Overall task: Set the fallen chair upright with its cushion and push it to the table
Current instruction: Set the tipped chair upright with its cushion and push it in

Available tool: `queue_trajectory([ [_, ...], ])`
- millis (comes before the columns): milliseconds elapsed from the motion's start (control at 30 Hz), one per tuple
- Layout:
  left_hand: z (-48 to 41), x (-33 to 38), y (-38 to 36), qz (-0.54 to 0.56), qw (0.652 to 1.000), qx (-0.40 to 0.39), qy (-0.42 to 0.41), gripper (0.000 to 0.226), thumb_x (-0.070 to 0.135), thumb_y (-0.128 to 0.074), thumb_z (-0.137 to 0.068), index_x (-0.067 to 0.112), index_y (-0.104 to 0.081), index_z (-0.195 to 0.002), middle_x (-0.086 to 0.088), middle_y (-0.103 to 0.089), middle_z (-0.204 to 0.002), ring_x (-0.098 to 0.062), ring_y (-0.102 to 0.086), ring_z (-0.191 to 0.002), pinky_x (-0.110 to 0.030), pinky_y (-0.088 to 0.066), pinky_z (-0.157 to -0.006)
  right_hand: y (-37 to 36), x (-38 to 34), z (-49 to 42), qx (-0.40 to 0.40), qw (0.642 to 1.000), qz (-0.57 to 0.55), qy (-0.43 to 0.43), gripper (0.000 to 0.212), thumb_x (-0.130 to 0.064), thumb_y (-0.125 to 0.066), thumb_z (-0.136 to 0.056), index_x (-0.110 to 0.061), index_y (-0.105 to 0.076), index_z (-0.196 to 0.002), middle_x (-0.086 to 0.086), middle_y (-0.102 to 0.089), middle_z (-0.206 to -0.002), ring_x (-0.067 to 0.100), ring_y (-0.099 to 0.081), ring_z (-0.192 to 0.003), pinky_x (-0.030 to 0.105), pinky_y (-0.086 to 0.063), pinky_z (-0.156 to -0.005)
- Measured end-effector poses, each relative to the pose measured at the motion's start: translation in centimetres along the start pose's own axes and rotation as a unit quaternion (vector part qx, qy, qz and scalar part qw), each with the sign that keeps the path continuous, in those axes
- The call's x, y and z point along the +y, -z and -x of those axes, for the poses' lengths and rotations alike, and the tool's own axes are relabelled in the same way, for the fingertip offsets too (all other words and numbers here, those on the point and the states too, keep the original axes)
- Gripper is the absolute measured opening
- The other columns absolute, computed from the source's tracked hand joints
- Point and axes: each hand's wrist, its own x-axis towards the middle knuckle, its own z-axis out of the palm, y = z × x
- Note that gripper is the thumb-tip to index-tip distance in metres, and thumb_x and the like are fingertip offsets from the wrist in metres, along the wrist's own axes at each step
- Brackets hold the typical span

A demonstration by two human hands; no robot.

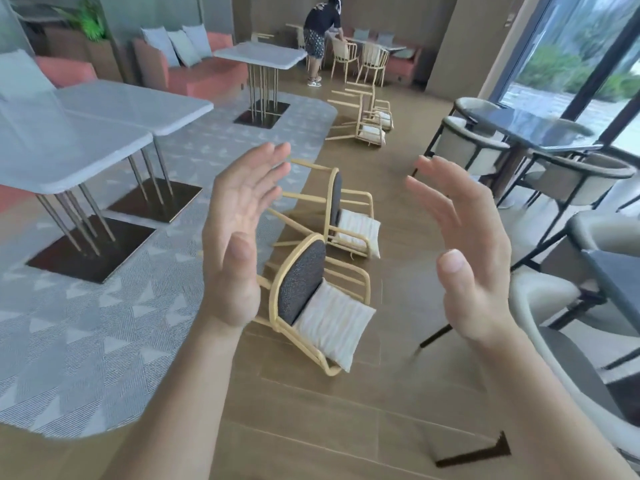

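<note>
A yellow-framed chair (304,275) with a dark grey pad lies tipped over on the wooden floor just ahead of me. Its striped white cushion (332,320) leans against the pad. My left hand (239,237) and my right hand (464,251) are raised in front of me, palms facing each other, fingers straight, holding nothing. Both hands are above the chair and apart from it. A grey-topped table (69,157) on thin metal legs stands to the left on the patterned carpet.
Further fallen yellow chairs (346,216) (367,116) lie in a row beyond. Dark tables with pale armchairs (540,129) line the right side by the windows. A person (320,36) bends over chairs at the far end. Another grey table (263,57) stands beyond the left one.
</note>
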Motion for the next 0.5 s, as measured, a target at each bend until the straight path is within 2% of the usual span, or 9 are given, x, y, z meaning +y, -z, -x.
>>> queue_trajectory([
  [167, -6.2, -6.6, -5.4, 0.004, 1.0, -0.012, 0.002, 0.071, 0.081, -0.046, -0.089, 0.035, -0.049, -0.144, -0.006, -0.053, -0.153, -0.038, -0.048, -0.142, -0.051, -0.037, -0.116, 5.9, 8.0, -4.2, 0.021, 1.0, 0.0, -0.004, 0.092, -0.067, -0.049, -0.1, 0.01, -0.033, -0.148, 0.035, -0.045, -0.15, 0.044, -0.049, -0.142, 0.054, -0.043, -0.117],
  [267, -8.7, -10.7, -8.3, -0.02, 1.0, 0.002, 0.01, 0.074, 0.082, -0.046, -0.088, 0.033, -0.048, -0.143, -0.008, -0.053, -0.152, -0.039, -0.048, -0.142, -0.05, -0.037, -0.116, 8.5, 14.2, -5.8, 0.022, 0.999, -0.027, 0.007, 0.091, -0.066, -0.049, -0.101, 0.011, -0.033, -0.147, 0.033, -0.044, -0.148, 0.041, -0.048, -0.143, 0.058, -0.043, -0.116],
  [333, -9.9, -13.4, -10.7, -0.04, 0.999, 0.021, 0.015, 0.075, 0.083, -0.046, -0.087, 0.032, -0.046, -0.142, -0.008, -0.053, -0.15, -0.037, -0.049, -0.142, -0.05, -0.037, -0.116, 10.2, 18.5, -7.0, 0.012, 0.998, -0.053, 0.016, 0.091, -0.065, -0.049, -0.101, 0.012, -0.033, -0.147, 0.03, -0.044, -0.146, 0.038, -0.047, -0.144, 0.062, -0.043, -0.115],
  [500, -11.4, -20.0, -16.4, -0.101, 0.991, 0.084, 0.026, 0.084, 0.087, -0.049, -0.081, 0.028, -0.043, -0.14, 0.0, -0.056, -0.146, -0.036, -0.05, -0.141, -0.049, -0.038, -0.117, 13.3, 29.4, -9.9, -0.045, 0.989, -0.14, 0.014, 0.085, -0.062, -0.05, -0.102, 0.008, -0.035, -0.147, 0.026, -0.045, -0.148, 0.034, -0.047, -0.144, 0.059, -0.042, -0.116],
])
